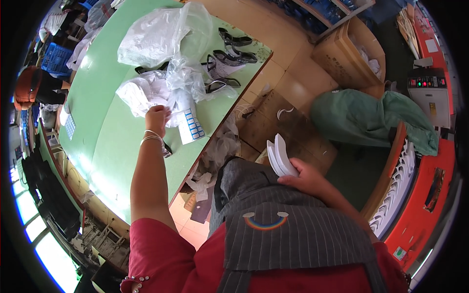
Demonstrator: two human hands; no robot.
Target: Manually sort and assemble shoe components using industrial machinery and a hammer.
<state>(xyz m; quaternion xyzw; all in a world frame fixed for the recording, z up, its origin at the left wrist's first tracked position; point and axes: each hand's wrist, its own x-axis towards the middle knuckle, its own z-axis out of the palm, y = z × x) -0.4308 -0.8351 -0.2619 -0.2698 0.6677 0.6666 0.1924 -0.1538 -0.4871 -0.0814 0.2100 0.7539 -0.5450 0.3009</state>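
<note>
My right hand [308, 178] grips a couple of curved white strips [279, 155], laid together and held upright above my lap. Over the green table, my left hand [157, 119] has its fingers drawn together at the edge of a clear plastic bag of white pieces [137, 96]. What those fingers pinch, if anything, is too small to make out. Beside this hand lies a white sheet with blue-outlined labels [192, 128]. A small dark object [167, 150] lies near my left wrist, partly hidden by it.
A large clear plastic bag [151, 36] and several black-edged curved pieces [234, 56] lie on the green table [105, 132]. Right of me stand a rack of white curved pieces [394, 188], a red machine [425, 195], a green cloth-covered bundle [356, 117] and a cardboard box [342, 56]. Another person [36, 88] is at far left.
</note>
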